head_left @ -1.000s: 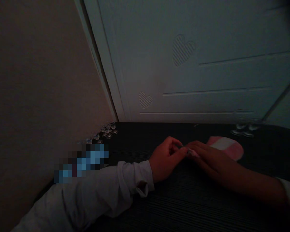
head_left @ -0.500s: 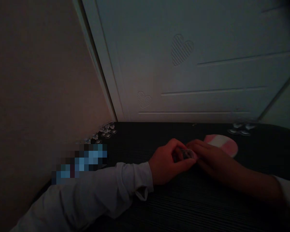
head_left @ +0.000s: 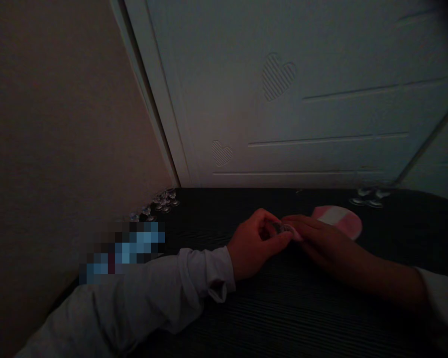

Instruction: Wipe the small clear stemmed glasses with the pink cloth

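Observation:
My left hand (head_left: pixel 256 244) curls its fingers and thumb round a small clear glass-like piece (head_left: pixel 280 228) above the dark table. Against the right side of that piece, my right hand (head_left: pixel 323 243) presses a bit of pink cloth (head_left: pixel 295 233), its fingers together and mostly covering the cloth. Behind my right hand a round pink and white pad (head_left: pixel 339 221) lies flat on the table. The picture is dim, so the piece's full shape cannot be made out.
Several small clear glasses (head_left: pixel 166 200) stand at the table's back left, and more clear glasses (head_left: pixel 373 198) at the back right. A pixelated blue patch (head_left: pixel 134 248) lies beyond my left forearm. A white panel (head_left: pixel 224 99) with hearts rises behind the table (head_left: pixel 283 318).
Both hands have shifted slightly to the left with the clear piece, which now shows less between my left fingers. More pink cloth shows by my right fingertips.

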Action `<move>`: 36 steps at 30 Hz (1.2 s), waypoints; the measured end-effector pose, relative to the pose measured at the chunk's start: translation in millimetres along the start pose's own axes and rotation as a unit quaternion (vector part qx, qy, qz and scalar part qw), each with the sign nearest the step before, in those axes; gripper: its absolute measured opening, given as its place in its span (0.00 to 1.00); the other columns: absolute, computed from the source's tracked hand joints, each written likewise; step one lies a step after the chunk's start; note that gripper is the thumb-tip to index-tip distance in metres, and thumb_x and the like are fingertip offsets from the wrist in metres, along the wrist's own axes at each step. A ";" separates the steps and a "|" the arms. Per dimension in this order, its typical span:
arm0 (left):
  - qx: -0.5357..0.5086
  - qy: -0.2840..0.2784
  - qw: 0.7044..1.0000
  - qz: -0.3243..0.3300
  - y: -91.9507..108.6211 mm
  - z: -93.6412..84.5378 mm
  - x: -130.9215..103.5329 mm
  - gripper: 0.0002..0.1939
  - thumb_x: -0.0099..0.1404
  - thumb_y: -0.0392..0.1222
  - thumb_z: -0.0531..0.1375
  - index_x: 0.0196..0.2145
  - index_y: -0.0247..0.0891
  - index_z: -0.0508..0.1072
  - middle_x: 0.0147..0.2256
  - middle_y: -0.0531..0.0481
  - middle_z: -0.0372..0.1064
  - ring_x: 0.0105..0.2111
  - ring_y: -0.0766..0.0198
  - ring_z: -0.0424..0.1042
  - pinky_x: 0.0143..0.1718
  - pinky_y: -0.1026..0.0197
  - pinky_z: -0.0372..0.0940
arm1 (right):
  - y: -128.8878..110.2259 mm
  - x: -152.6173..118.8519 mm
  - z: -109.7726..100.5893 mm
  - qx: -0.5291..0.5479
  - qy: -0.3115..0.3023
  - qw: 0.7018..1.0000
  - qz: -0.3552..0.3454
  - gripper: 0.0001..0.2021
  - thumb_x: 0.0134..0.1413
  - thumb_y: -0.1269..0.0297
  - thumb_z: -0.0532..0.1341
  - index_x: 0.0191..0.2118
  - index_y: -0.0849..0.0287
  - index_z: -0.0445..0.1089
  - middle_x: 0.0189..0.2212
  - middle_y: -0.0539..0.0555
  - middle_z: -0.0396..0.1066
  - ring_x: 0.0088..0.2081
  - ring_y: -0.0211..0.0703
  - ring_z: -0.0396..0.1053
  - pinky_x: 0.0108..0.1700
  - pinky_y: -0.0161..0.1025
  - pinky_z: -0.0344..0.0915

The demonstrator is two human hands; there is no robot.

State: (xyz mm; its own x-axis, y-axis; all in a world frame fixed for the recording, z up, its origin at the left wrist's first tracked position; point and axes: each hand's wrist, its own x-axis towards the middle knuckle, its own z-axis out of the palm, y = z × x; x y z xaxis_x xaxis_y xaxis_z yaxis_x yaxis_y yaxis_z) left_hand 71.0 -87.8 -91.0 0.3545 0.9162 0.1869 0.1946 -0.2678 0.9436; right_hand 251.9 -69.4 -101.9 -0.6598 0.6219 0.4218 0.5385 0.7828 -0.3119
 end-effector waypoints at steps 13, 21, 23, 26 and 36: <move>-0.002 0.027 1.000 0.006 0.8 -1.7 1.1 0.11 0.56 0.44 0.57 0.36 0.37 0.64 0.25 0.57 0.56 0.25 0.70 0.57 0.26 0.66 0.54 | -10.7 3.0 -7.1 0.038 -0.040 0.998 0.028 0.14 0.58 0.65 0.46 0.45 0.59 0.65 0.43 0.59 0.67 0.43 0.46 0.66 0.45 0.47 0.65; -0.059 0.042 0.997 -0.012 3.8 -1.2 2.9 0.10 0.56 0.42 0.57 0.36 0.37 0.63 0.24 0.58 0.55 0.24 0.71 0.56 0.25 0.66 0.53 | -6.8 4.7 -4.1 0.049 -0.019 0.994 0.100 0.15 0.58 0.60 0.47 0.44 0.59 0.64 0.39 0.57 0.69 0.39 0.45 0.68 0.41 0.43 0.66; -0.062 0.048 0.997 -0.014 3.6 -1.2 3.0 0.10 0.56 0.41 0.57 0.36 0.37 0.63 0.24 0.58 0.55 0.23 0.71 0.56 0.25 0.66 0.52 | -6.8 4.7 -3.9 0.048 -0.025 0.992 0.110 0.14 0.58 0.60 0.47 0.43 0.58 0.64 0.37 0.55 0.70 0.37 0.45 0.69 0.38 0.42 0.66; -0.071 0.048 0.996 -0.018 3.3 -1.4 3.2 0.10 0.56 0.41 0.57 0.36 0.37 0.64 0.24 0.57 0.55 0.24 0.71 0.56 0.25 0.66 0.53 | -8.1 4.6 -4.5 0.044 -0.043 0.991 0.120 0.13 0.58 0.60 0.46 0.41 0.57 0.64 0.33 0.54 0.71 0.33 0.43 0.69 0.34 0.40 0.66; -0.068 0.038 0.997 -0.013 6.8 -1.2 1.1 0.10 0.55 0.39 0.58 0.35 0.37 0.63 0.25 0.57 0.56 0.25 0.70 0.57 0.28 0.65 0.54 | -1.9 1.0 -4.5 0.041 -0.017 0.993 0.112 0.12 0.56 0.65 0.48 0.43 0.59 0.61 0.37 0.57 0.70 0.36 0.44 0.69 0.37 0.41 0.66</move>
State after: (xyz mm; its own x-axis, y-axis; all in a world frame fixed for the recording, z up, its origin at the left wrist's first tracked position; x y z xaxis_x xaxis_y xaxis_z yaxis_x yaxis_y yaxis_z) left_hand 71.6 -88.3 -84.0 0.2795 0.9435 0.1780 0.0744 -0.2061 0.9757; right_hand 252.5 -70.4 -97.1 -0.5459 0.7803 0.3052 0.6307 0.6225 -0.4633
